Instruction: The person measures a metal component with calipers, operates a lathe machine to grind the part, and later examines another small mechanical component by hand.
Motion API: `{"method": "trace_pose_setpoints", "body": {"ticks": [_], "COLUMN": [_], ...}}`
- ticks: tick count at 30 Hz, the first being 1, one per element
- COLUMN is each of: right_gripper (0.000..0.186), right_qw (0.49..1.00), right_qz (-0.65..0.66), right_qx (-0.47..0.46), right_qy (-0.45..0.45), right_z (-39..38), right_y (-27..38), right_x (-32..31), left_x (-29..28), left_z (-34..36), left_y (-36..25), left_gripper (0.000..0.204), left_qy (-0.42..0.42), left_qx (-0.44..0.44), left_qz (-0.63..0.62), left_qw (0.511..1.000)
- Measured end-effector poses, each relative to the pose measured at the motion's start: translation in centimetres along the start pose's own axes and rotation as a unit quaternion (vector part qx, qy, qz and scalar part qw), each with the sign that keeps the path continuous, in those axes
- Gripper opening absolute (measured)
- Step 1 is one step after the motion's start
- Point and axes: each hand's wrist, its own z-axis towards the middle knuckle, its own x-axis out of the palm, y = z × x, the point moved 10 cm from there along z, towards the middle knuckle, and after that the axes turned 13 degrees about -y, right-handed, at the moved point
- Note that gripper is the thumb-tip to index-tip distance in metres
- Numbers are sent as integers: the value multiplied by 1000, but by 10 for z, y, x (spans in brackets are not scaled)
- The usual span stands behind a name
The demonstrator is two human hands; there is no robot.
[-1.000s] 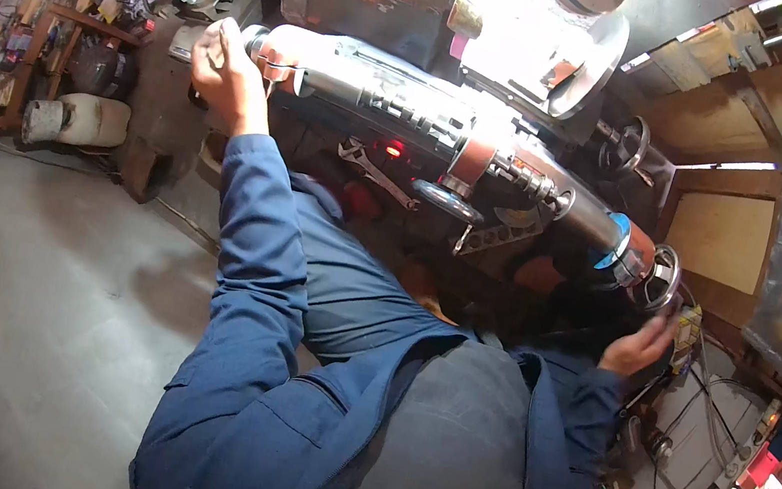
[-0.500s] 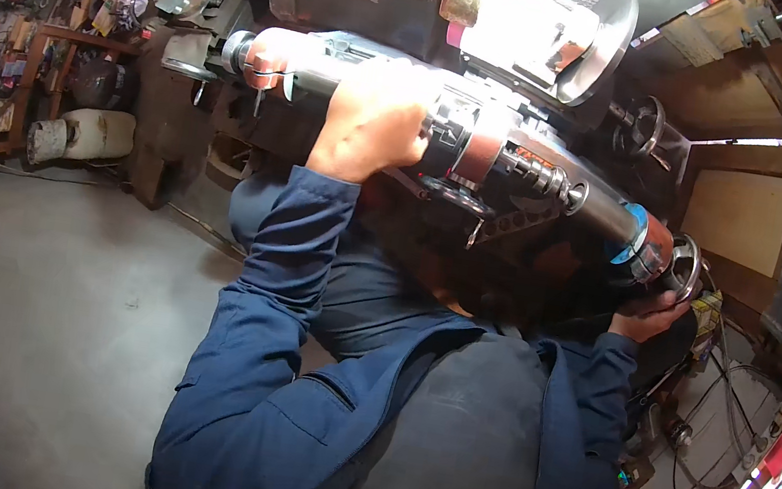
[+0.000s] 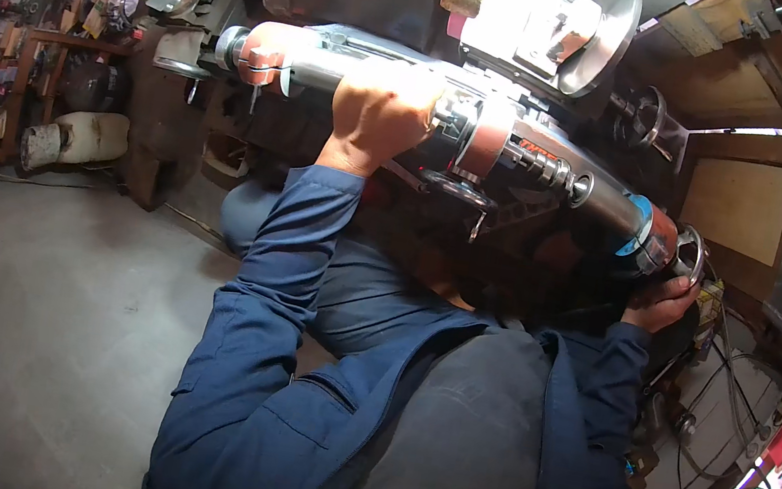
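You have a long metal cylinder assembly (image 3: 487,143) lying across the workbench (image 3: 178,112) in front of you, running from upper left down to the right. Your left hand (image 3: 380,116) rests on its middle with fingers curled together over the top, while your right hand (image 3: 663,300) cups under the handwheel (image 3: 691,254) at the far right end, fingers wrapped round its lower rim. This looks like steadying and positioning it; any turn at that wheel calls for a firm left grip so the body cannot roll.
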Motion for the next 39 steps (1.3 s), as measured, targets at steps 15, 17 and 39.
{"method": "trace_pose_setpoints", "body": {"ticks": [15, 17, 39], "right_gripper": [44, 47, 50], "right_qw": [1000, 1000, 998], "right_qz": [-23, -15, -28], "right_qx": [11, 4, 53], "right_qy": [13, 27, 26], "right_z": [5, 5, 9], "right_y": [-12, -7, -10], "right_x": [1, 3, 3], "left_x": [-14, -14, -24], "left_z": [-5, -5, 1], "left_y": [-8, -10, -32], "left_gripper": [17, 17, 62], "left_qy": [-177, -186, -57], "left_qx": [50, 52, 99], "left_qz": [18, 15, -153], "left_qw": [983, 981, 982]}}
